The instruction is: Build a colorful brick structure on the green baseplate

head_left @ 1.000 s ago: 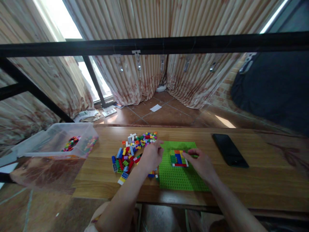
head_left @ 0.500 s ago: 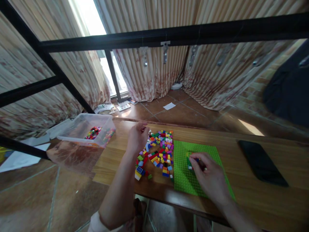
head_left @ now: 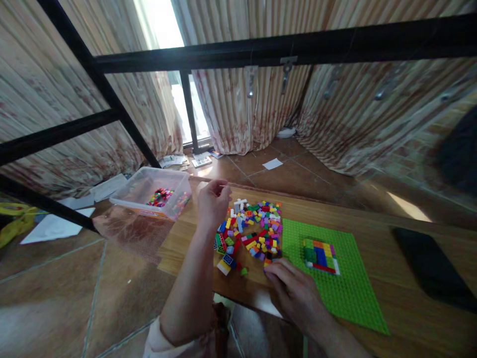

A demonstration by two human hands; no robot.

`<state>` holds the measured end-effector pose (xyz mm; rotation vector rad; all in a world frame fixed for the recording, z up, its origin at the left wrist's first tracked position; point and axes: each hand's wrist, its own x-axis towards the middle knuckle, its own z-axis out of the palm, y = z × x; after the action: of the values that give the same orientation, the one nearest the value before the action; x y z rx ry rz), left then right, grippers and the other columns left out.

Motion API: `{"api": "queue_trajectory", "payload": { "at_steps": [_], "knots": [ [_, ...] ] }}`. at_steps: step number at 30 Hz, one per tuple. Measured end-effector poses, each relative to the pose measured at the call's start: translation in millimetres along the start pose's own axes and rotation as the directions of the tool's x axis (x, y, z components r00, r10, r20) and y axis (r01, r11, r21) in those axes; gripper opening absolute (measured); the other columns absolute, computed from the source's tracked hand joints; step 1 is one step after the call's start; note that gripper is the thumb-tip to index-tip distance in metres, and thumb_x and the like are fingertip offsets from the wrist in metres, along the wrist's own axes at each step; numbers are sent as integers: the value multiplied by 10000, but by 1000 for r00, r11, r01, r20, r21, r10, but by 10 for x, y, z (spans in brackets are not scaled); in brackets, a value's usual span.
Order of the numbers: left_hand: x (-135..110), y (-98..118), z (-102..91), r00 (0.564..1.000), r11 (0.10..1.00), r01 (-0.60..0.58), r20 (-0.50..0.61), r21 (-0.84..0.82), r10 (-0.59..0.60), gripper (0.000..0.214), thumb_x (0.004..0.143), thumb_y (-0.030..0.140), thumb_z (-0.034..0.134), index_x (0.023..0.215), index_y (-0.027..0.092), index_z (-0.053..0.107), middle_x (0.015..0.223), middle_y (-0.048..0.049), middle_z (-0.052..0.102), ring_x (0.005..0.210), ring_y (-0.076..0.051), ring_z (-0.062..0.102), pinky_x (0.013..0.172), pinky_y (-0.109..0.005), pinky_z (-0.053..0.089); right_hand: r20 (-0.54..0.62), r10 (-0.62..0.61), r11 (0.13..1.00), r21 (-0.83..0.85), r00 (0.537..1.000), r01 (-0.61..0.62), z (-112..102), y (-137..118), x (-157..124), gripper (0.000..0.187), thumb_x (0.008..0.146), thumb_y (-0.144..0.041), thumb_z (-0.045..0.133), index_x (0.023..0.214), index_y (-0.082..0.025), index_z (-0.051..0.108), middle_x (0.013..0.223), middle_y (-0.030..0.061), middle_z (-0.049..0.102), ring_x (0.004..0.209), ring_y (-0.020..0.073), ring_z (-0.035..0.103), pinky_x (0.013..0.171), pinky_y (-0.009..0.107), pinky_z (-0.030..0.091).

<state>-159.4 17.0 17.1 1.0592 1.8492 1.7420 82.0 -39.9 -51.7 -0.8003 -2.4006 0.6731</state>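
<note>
My right hand (head_left: pixel 292 291) reaches to the near right corner of a loose pile of coloured toy bricks (head_left: pixel 261 219). Its fingertips are closed on a small group of toy bricks (head_left: pixel 267 262), orange and yellow on top, partly hidden by the fingers. To its right lies a green baseplate (head_left: pixel 357 278) with a low, roughly square build (head_left: pixel 322 254) of green, blue, orange, red and white bricks. My left hand (head_left: pixel 214 201) hovers by the pile's far left side, fingers curled together. What it may hold is hidden.
A black phone (head_left: pixel 428 261) lies on the wooden table (head_left: pixel 376 221) right of the baseplate. Beyond the table's left end stands a clear plastic bin (head_left: pixel 130 196) with more bricks. A black metal frame (head_left: pixel 231 52) crosses in front of curtains. Papers lie on the tiled floor.
My right hand has left the build on the baseplate and moved left to the brick pile, so the build now shows. My left hand stays curled. The view has turned slightly left.
</note>
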Motion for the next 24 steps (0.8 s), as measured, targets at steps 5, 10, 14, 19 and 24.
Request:
{"api": "queue_trajectory", "payload": {
  "at_steps": [5, 10, 14, 19, 24],
  "knots": [
    [4, -19, 12, 1000, 999, 18, -1, -32, -18, 209, 743, 228, 560, 904, 127, 646, 678, -10, 657, 558, -98, 595, 529, -188, 480, 10, -65, 998, 16, 998, 65, 74, -14, 1, 197, 947, -139, 403, 943, -213, 585, 785, 23, 586, 708, 135, 568, 654, 240, 431],
    [45, -150, -82, 993, 972, 20, 112, 233, -47, 199, 724, 220, 578, 876, 144, 681, 719, -20, 686, 628, -118, 619, 595, -204, 479, 36, -73, 997, 9, 997, 73, 96, -8, -2, 187, 947, -130, 395, 943, -211, 564, 782, 21, 574, 703, 136, 551, 644, 247, 418],
    [33, -202, -186, 953, 819, -73, 282, 569, -111, 208, 706, 143, 544, 810, 157, 724, 740, -25, 704, 674, -134, 622, 624, -213, 455, 29, -78, 997, 11, 997, 78, 96, 13, -2, 186, 952, -143, 391, 921, -214, 560, 762, 18, 569, 687, 134, 543, 630, 244, 409],
    [12, -207, -285, 866, 635, -126, 397, 762, -305, 200, 668, 140, 578, 775, 178, 742, 724, -26, 706, 698, -148, 620, 613, -212, 438, 13, -98, 995, 15, 995, 98, 100, 35, -25, 177, 950, -135, 398, 938, -214, 556, 752, 14, 563, 669, 130, 536, 612, 241, 395],
    [60, -205, -402, 858, 575, -111, 370, 811, -355, 264, 670, 109, 562, 849, 185, 740, 780, -31, 719, 709, -147, 625, 595, -204, 432, 40, -91, 995, 30, 995, 90, 97, 81, -79, 169, 953, -147, 401, 930, -220, 551, 768, 14, 560, 680, 129, 534, 624, 247, 393]
  ]
}}
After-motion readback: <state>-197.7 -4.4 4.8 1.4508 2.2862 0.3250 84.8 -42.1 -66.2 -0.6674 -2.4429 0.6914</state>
